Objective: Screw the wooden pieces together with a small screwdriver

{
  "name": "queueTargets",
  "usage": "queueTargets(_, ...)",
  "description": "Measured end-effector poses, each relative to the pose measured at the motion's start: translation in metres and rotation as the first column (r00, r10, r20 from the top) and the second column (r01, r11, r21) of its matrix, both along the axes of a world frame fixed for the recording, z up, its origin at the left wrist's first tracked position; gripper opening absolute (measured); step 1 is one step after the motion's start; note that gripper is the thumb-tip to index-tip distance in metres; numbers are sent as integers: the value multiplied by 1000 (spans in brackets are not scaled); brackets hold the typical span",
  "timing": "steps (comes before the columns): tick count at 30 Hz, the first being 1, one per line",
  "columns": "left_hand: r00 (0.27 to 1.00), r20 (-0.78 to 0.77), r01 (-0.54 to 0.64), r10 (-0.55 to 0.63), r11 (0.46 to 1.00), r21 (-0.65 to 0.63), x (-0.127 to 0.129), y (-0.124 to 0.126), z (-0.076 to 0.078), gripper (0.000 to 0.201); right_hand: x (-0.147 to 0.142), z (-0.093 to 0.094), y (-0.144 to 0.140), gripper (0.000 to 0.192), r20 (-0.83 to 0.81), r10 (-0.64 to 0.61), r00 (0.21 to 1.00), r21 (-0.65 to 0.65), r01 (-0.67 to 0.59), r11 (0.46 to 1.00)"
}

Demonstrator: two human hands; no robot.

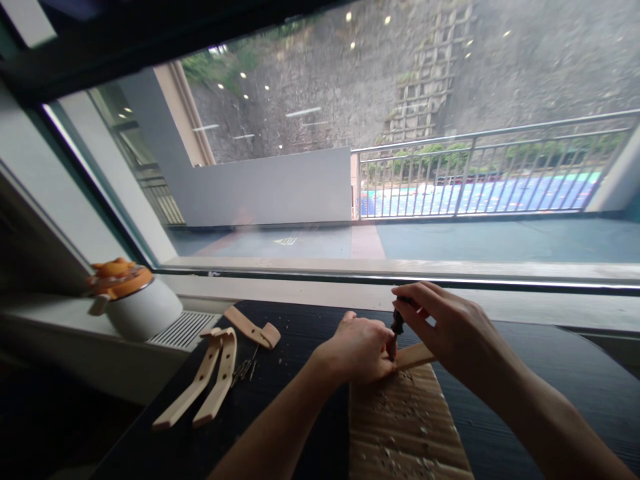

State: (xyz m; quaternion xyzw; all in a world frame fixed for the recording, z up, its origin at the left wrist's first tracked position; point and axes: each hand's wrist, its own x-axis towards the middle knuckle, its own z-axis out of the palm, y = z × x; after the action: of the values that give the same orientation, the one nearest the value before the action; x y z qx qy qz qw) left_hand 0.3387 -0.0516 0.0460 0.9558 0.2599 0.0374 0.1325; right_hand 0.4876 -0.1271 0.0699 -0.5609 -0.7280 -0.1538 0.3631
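Leather strap [414, 355] lies across the wooden board [405, 427], pinned by your left hand [357, 348], fingers curled down on it. Your right hand [443, 327] is clamped around a dark tool [397, 327] standing upright on the strap. More straps [210, 373] lie well to the left.

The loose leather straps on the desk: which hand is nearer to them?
Left. The left hand presses a strip on the wooden board, just right of the straps. The right hand grips a dark tool farther right.
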Motion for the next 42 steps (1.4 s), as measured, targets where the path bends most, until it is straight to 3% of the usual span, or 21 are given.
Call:
queueTargets(3, 1000, -4, -2, 2, 1000, -3, 0, 0, 0, 12, -2, 1, -1, 16, 2, -9, 1000, 5, 9, 1000)
queueTargets(9, 1000, 1, 9, -9, 999, -34, -1, -2, 2, 20, -11, 2, -5, 24, -65, 125, 990, -59, -129, 990)
queueTargets(27, 1000, 19, 3, -3, 1000, -29, -1, -2, 3, 11, -5, -2, -1, 15, -84, 10, 996, -44, -13, 999)
queueTargets(33, 999, 37, 30, -29, 1000, -9, -2, 1, -3, 20, -11, -5, -1, 21, -123, 65, 990, -97, -77, 992)
queueTargets(42, 999, 40, -3, 4, 1000, -26, 0, -1, 1, 11, -3, -7, 3, 22, -158, 59, 986, -92, -75, 993)
